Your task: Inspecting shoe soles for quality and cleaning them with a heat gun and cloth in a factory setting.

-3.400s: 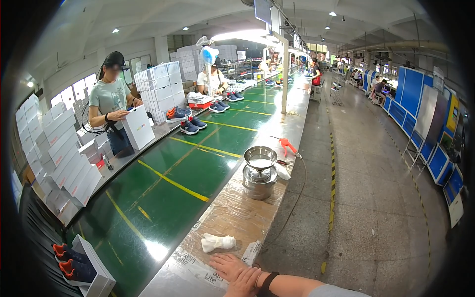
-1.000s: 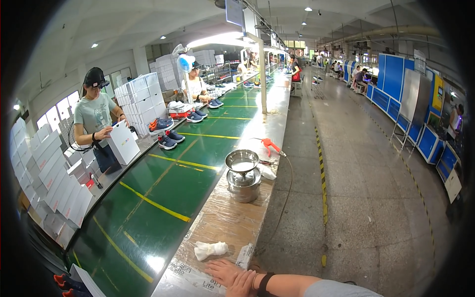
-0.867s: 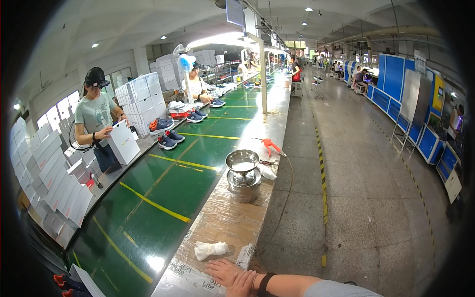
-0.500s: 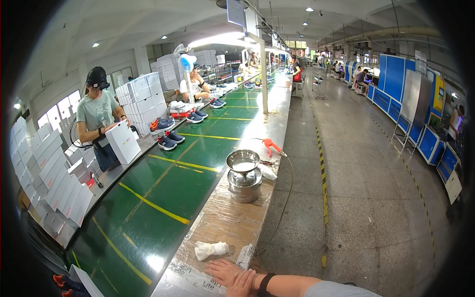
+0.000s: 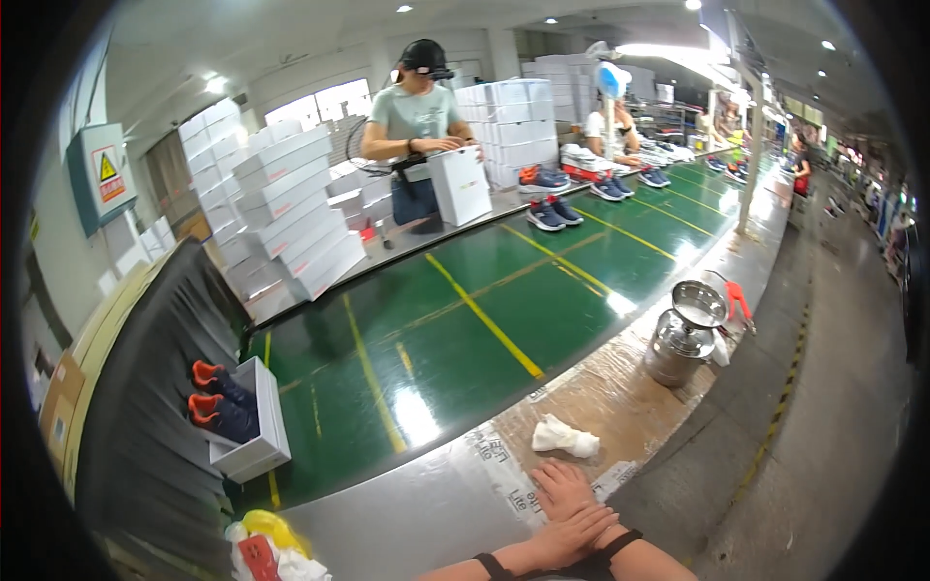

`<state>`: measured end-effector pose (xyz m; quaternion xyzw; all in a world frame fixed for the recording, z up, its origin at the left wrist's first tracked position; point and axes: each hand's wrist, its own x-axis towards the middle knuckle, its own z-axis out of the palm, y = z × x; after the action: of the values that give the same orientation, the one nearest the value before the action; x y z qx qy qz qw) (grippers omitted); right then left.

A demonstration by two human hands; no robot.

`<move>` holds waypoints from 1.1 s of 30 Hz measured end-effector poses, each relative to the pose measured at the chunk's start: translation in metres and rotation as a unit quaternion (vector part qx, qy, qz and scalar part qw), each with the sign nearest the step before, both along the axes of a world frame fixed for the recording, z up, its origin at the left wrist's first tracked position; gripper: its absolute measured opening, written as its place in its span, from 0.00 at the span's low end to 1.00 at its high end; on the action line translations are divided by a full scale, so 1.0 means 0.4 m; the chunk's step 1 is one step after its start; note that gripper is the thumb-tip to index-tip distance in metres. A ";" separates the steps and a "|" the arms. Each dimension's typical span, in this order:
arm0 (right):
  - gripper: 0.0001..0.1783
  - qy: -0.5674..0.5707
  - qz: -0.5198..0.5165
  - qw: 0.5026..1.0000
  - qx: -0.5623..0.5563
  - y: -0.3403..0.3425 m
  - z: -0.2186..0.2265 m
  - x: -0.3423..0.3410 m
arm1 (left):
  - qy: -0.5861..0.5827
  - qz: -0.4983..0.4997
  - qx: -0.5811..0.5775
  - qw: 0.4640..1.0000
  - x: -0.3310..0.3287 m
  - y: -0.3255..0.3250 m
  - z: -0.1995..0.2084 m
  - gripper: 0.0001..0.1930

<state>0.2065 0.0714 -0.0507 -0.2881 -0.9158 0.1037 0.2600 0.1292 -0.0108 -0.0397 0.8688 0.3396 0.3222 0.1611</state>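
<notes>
My table is smooth metal, part under shiny, crinkly plastic wrap. The white cloth looks crumpled. The metal pot shines, the green belt is glossy, and the dark cloth looks dull.

windows shone white at the back, a pale column to their right. a long lamp glowed below the ceiling. a striped line crossed the grey floor; a box hung at left.
</notes>
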 end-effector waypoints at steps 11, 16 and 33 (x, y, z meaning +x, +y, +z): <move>0.23 -0.008 -0.004 1.000 -0.001 -0.004 -0.003 -0.005 | -0.006 0.010 0.010 1.000 0.000 -0.009 -0.018 0.33; 0.23 -0.006 -0.007 1.000 -0.001 -0.004 -0.001 -0.005 | 0.000 0.011 0.011 1.000 0.000 -0.008 -0.013 0.34; 0.23 0.002 -0.006 1.000 0.001 0.002 -0.012 -0.005 | 0.019 0.013 -0.006 1.000 -0.001 -0.009 0.011 0.34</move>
<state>0.2043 0.0721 -0.0557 -0.2931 -0.9137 0.1016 0.2626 0.1286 -0.0146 -0.0355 0.8693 0.3561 0.3055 0.1559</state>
